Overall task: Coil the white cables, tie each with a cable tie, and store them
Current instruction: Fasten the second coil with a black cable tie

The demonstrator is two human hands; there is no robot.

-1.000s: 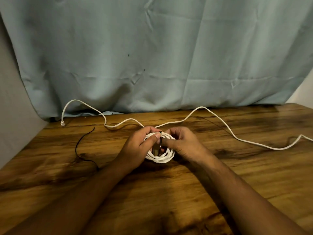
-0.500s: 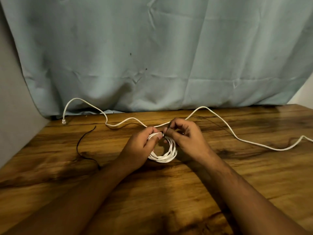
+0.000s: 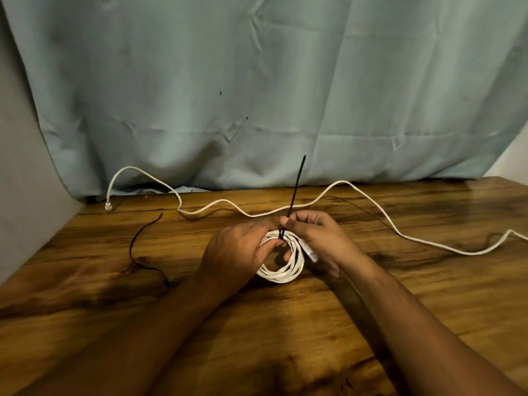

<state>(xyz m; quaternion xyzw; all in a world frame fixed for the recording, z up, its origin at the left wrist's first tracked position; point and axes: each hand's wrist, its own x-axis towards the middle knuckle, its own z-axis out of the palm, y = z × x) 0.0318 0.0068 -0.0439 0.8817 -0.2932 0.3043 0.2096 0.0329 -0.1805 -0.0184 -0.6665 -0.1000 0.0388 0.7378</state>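
Thumb and forefinger (image 3: pixel 285 222) of the right hand (image 3: pixel 317 238) pinch the black cable tie (image 3: pixel 296 190) just above where it wraps the coiled white cable (image 3: pixel 281 275), its tail standing up and leaning a little to the right; the left hand (image 3: pixel 237 250) curls round the coil's left side, holding it with its lower edge on the wooden table (image 3: pixel 400 324); the coil sits between the two hands. The band looks drawn close, though whether it has locked in its head is too small to tell.

Likely risks: a sideways pull could drag the loops askew, or let outer turns slip free before the band bites; easing the left grip early would let the coil spring open; the plug (image 3: pixel 310 252) by the right palm could get trapped under the band.

Behind lies a second white cable (image 3: pixel 371 208), uncoiled; to the left, a spare black tie (image 3: pixel 136 248). No box, bag or drawer shows, so where the coil will be stored cannot be told.
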